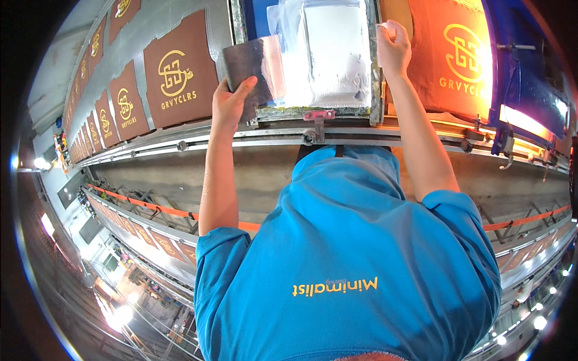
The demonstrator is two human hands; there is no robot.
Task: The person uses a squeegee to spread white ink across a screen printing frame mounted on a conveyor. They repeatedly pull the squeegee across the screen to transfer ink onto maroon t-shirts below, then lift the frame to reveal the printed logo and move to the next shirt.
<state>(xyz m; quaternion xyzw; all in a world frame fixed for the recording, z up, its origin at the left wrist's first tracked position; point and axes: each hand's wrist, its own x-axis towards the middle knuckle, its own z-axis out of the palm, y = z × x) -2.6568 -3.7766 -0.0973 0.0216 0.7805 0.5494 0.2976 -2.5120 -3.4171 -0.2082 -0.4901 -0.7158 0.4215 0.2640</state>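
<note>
My left hand [229,108] is closed on a dark flat squeegee [244,63], thumb across its face. Pale pinkish ink coats the squeegee's right edge. It is tilted over the left side of a screen-printing frame [374,90]. White ink [337,54] lies thick across the mesh, with ragged smears on its left and lower edges. At the frame's right rail my right hand [394,51] is closed, fingers curled round a small white piece [382,37], whose kind I cannot make out.
Brown fabric panels [180,90] with yellow prints lie along the table to the left. Another panel [445,54] glows orange under a heater beside a blue unit [530,78]. A metal rail [180,145] edges the table; a red clamp [319,115] sits at the frame's near side.
</note>
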